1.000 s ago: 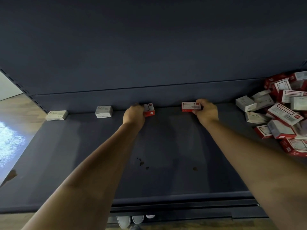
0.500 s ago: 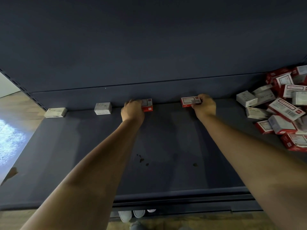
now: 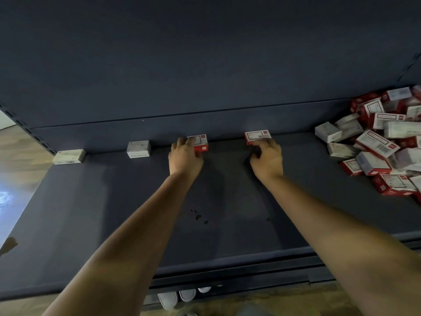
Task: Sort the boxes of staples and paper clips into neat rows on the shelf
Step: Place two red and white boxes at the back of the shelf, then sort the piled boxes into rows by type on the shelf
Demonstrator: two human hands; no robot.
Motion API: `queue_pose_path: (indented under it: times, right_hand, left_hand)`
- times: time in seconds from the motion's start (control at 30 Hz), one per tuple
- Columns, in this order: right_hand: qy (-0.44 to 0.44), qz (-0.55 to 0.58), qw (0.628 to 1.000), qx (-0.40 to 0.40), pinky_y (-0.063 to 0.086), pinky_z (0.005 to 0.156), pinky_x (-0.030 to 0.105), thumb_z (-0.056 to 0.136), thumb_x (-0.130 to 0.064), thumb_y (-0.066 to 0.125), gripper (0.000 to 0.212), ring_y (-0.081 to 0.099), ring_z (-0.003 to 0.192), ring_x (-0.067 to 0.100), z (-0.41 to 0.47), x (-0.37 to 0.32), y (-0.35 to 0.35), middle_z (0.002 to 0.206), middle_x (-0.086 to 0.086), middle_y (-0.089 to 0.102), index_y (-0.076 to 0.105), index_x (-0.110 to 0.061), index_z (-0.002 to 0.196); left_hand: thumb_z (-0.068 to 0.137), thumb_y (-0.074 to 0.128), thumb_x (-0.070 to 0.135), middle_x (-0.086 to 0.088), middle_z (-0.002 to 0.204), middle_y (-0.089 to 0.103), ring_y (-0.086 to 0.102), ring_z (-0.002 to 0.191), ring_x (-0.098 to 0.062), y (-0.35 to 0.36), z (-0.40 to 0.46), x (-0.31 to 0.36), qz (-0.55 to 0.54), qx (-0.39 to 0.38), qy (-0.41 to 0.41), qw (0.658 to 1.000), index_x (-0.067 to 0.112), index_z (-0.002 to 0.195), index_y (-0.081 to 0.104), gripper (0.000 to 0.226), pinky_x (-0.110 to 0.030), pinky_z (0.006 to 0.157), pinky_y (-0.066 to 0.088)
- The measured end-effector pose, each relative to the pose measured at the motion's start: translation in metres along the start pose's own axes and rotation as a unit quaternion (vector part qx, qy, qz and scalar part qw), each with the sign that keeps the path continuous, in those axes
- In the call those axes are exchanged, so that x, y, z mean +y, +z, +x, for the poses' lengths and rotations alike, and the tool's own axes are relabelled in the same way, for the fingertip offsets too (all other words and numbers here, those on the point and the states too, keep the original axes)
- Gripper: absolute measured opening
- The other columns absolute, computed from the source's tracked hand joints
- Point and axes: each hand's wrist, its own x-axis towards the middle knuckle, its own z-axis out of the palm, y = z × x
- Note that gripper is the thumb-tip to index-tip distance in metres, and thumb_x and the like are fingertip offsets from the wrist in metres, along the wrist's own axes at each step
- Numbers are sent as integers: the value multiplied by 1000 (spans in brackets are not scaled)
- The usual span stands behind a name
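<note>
Along the back of the shelf [image 3: 95, 201], left to right: two white boxes [image 3: 69, 156] [image 3: 138, 149] spaced apart, then a red box [image 3: 200, 143] with the left hand [image 3: 185, 156] on it, fingers curled over its left part, then a second red box [image 3: 257, 137] with the right hand [image 3: 267, 158] just before it, fingertips at its front edge; whether that grip was closed on the box could not be told. The unsorted pile [image 3: 378, 142] lay at far right, cut off by the frame edge. Judged light, stiff cardboard, best pinched across the short sides; label print too blurred to tell staples from clips.
</note>
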Motion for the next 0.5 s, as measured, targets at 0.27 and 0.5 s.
queue_pose_path:
  times: [0.27, 0.5]
  right_hand:
    - [-77, -64, 995, -9, 34, 91, 38, 82, -5, 58, 36, 43, 111, 29, -55, -16, 1, 122, 8, 52, 60, -9, 117]
    - [-48, -53, 997, 25, 40, 88, 46, 77, 0, 63, 33, 47, 106, 34, -81, -2, -15, 117, 14, 56, 64, -5, 110]
  left_hand:
    - [94, 45, 23, -3, 134, 47, 39, 121, -25, -9, -52, -23, 66, -56, 125, 988, 16, 135, 45, 42, -34, 101, 28]
    - [94, 45, 24, -1, 132, 51, 39, 124, -21, -2, -68, -8, 29, -79, 175, 981, 18, 134, 47, 41, -34, 105, 26]
